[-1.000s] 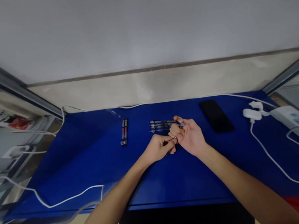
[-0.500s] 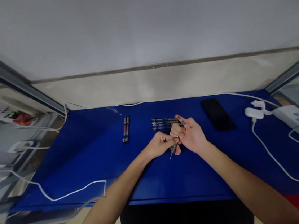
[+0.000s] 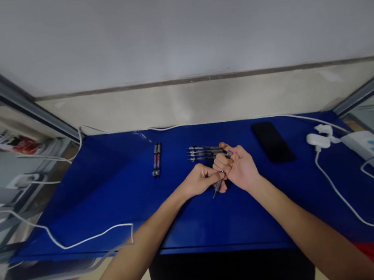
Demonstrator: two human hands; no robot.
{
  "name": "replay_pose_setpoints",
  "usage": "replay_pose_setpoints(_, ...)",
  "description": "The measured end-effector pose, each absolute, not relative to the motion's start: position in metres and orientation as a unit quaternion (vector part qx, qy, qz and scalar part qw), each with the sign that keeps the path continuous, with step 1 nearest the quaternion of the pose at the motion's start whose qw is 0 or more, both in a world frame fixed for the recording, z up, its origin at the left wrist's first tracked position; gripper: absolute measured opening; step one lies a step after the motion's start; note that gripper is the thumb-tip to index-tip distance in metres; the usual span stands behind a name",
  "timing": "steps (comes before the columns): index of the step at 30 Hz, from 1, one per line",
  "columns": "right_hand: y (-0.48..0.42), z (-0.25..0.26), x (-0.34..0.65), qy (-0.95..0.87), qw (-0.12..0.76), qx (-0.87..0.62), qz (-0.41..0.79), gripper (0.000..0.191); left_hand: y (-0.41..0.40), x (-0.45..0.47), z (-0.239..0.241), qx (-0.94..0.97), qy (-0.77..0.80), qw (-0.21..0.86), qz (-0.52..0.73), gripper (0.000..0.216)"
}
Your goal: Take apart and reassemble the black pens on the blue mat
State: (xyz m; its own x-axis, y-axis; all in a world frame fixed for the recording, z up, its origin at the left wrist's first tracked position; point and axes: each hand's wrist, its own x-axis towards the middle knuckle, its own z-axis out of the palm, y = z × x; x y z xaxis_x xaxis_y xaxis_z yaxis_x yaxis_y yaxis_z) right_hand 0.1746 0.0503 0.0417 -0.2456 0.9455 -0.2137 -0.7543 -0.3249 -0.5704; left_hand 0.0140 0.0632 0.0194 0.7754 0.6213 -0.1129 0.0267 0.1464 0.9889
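Observation:
My left hand [image 3: 199, 180] pinches a slim pen [image 3: 217, 188] near its grip, the fine tip pointing down and to the left. Curled fingers of my right hand [image 3: 241, 167] close round the upper part of the same pen and cover most of it. A clear end piece shows above the right fist, in line with the pen. Just beyond my hands, several similar pens [image 3: 202, 151] lie side by side, their right ends partly behind my right hand. Farther left, two more pens [image 3: 156, 159] with reddish print lie together.
On the blue table [image 3: 191, 230], a black phone [image 3: 273, 142] lies to the right. A white plug adapter [image 3: 318, 140] and power strip [image 3: 372, 149] sit at the right edge. White cables [image 3: 93, 236] cross both sides. At far left lies a labelled bottle [image 3: 6, 138].
The view has tilted very slightly. Both hands keep their hold on the pen in nearly the same place, and the other pens have not moved.

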Motion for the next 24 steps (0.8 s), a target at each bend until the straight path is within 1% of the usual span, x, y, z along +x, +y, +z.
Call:
replay_pose_setpoints(16, 0.0517, 0.0440, 0.1751, -0.190, 0.563, -0.280, 0.753, 0.009, 0.0636, 0.0165, 0.0211, 0.595, 0.265, 0.729, 0.211, 0.044)
replay_pose_setpoints(24, 0.0542, 0.0450, 0.1806, -0.229, 0.534, -0.285, 0.762, 0.023, 0.0634, 0.0204, 0.0170, 0.538, 0.263, 0.758, 0.260, 0.043)
